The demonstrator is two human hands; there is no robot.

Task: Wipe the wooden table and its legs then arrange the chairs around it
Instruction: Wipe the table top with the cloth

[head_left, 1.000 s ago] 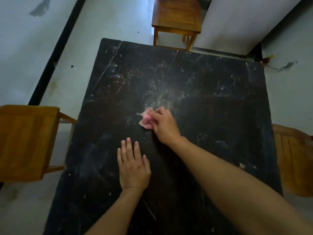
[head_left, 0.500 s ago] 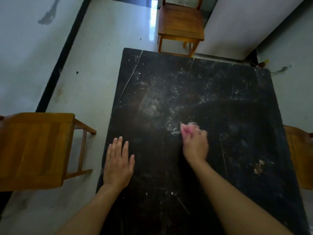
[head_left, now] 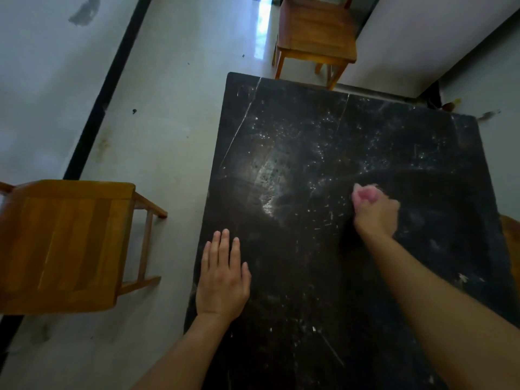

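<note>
I see dark scratched wooden bench [head_left: 309, 136], top dusty with pale specks. My right hand [head_left: 375, 212] curled tight round crumpled pink cloth [head_left: 364, 194], pressing it on bench right of centre. My left hand [head_left: 222, 280] flat, fingers straight, resting near bench's left edge. One orange-brown wooden chair [head_left: 64, 243] stands apart on left; second wooden chair [head_left: 315, 26] just beyond far end.

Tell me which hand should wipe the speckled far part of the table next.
Right, probably. The right hand grips the pink cloth beside those specks; the left hand lies flat on the table, holding nothing.
</note>
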